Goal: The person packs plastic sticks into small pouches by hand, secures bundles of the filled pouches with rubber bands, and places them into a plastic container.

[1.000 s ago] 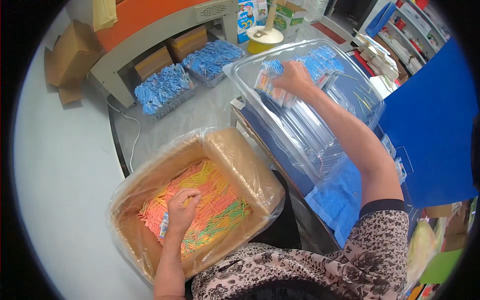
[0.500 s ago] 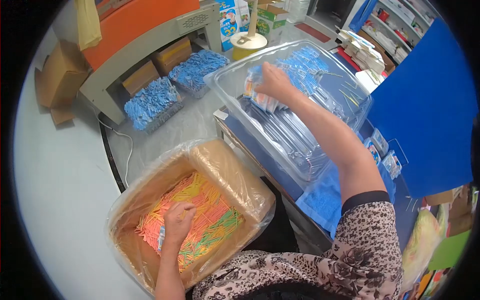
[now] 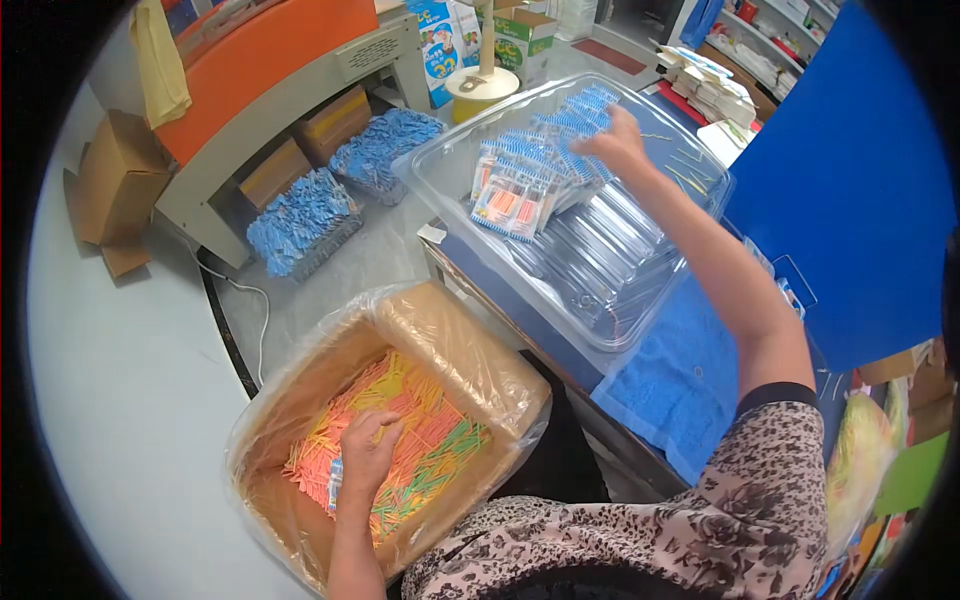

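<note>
My left hand (image 3: pixel 368 450) is inside the lined cardboard box (image 3: pixel 465 345), just over loose pink, orange, yellow and green sticks (image 3: pixel 440 425). Its fingers are curled together; what they hold, if anything, is hidden. Beside that wrist is a small blue-and-white packet (image 3: pixel 335 484). My right hand (image 3: pixel 615 145) reaches into a clear plastic tub (image 3: pixel 560 290), thumb and fingers apart, at the right edge of a heap of blue-striped clear packets (image 3: pixel 520 185). Orange-pink contents show through the nearest packets.
The tub stands on a table with a blue towel (image 3: pixel 665 390) in front. Two baskets of blue packets (image 3: pixel 300 225) are on the floor beneath an orange-and-grey machine (image 3: pixel 270 70). A blue panel (image 3: pixel 840 200) rises at the right.
My right hand has moved right, away from the near packets, which now lie uncovered in the tub. My left hand has shifted only slightly relative to the box. The camera view has moved a little.
</note>
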`<state>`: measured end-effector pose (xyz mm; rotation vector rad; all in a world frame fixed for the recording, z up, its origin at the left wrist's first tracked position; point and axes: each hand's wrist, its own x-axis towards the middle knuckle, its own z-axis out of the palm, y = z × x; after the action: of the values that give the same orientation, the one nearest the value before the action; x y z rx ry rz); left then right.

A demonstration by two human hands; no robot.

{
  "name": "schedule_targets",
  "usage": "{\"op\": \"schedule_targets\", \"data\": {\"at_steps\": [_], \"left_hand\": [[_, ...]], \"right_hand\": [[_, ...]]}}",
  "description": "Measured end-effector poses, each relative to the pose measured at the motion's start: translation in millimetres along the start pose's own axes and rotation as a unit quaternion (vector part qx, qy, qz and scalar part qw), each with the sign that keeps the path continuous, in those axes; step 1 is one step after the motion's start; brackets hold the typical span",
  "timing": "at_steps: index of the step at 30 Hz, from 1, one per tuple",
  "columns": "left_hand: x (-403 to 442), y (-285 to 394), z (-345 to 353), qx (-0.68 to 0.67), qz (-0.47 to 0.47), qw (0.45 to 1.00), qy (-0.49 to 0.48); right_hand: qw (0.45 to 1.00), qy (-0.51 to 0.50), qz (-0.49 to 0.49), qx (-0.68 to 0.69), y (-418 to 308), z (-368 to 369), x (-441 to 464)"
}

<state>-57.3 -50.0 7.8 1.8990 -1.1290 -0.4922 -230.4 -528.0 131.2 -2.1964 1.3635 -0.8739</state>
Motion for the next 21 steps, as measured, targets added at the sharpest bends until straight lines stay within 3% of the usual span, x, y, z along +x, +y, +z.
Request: {"op": "schedule_targets", "data": {"at_steps": [1,2,3,4,6,7,9,10,11,14,21], "left_hand": [[0,-2,-1,-0.007,0.001,1.000,0.001],[0,-4,-3,-0.012,0.000,1.000,0.003],[-1,-6,-4,-0.020,-0.008,1.000,0.003],[-1,-7,-6,-0.028,-0.016,0.999,0.003],[-1,-7,-7,-0.039,-0.024,0.999,0.006],[-2,-6,-7,-0.040,-0.022,0.999,0.006],[-3,-5,-9,-0.041,-0.019,0.999,0.009],[-3,-5,-10,-0.043,-0.020,0.999,0.013],[-2,-5,-10,-0.044,-0.023,0.999,0.009],[-1,-9,-11,-0.045,-0.030,0.999,-0.001],[-1,-13,-10,-0.044,-0.019,0.999,-0.004]], "right_hand": [[0.991,-0.055,0.108,0.049,10,-15,0],[0.972,-0.179,-0.087,-0.122,52,-22,11],[0.872,-0.289,-0.275,-0.284,97,-17,25],[0.870,-0.290,-0.277,-0.288,116,-9,27],[0.869,-0.436,-0.234,-0.035,135,1,25],[0.867,-0.437,-0.235,-0.037,118,2,16],[0.938,-0.318,0.083,0.109,39,9,-22],[0.924,-0.239,0.240,0.178,15,15,-29],[0.924,-0.240,0.238,0.175,9,23,-28],[0.980,-0.139,0.030,0.137,5,43,-25],[0.960,-0.195,0.094,0.177,11,49,0]]}}
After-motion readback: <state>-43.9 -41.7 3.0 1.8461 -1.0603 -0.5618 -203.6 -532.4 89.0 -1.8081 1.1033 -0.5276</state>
